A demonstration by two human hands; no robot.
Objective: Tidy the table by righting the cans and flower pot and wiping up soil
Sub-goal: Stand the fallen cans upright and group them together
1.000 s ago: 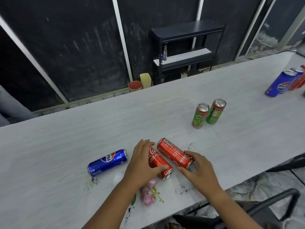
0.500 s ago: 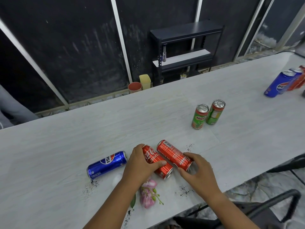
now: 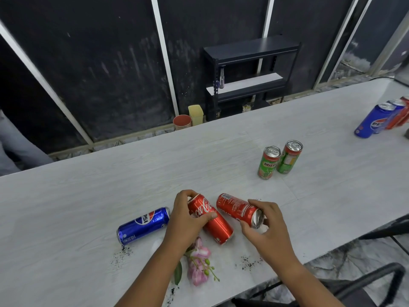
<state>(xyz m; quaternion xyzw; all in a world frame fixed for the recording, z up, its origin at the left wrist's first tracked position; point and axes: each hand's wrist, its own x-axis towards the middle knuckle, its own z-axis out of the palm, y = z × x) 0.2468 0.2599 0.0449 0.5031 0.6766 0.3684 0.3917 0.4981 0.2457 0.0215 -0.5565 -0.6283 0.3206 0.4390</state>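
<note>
Above white table (image 3: pixel 88 196), left hand (image 3: pixel 186 220) clasps Coca-Cola can (image 3: pixel 219 227), right hand (image 3: pixel 269 231) clasps red can (image 3: pixel 236 209).

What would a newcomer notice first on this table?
Front and centre, the left hand grips a red Coca-Cola can and the right hand grips a second red can beside it. A blue Pepsi can lies on its side to their left; a pink flower and soil specks lie nearer the camera.

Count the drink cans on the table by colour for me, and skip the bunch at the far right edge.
Red aluminium drink cans: 2
Blue aluminium drink can: 1
Green aluminium drink cans: 2
Total: 5
</note>
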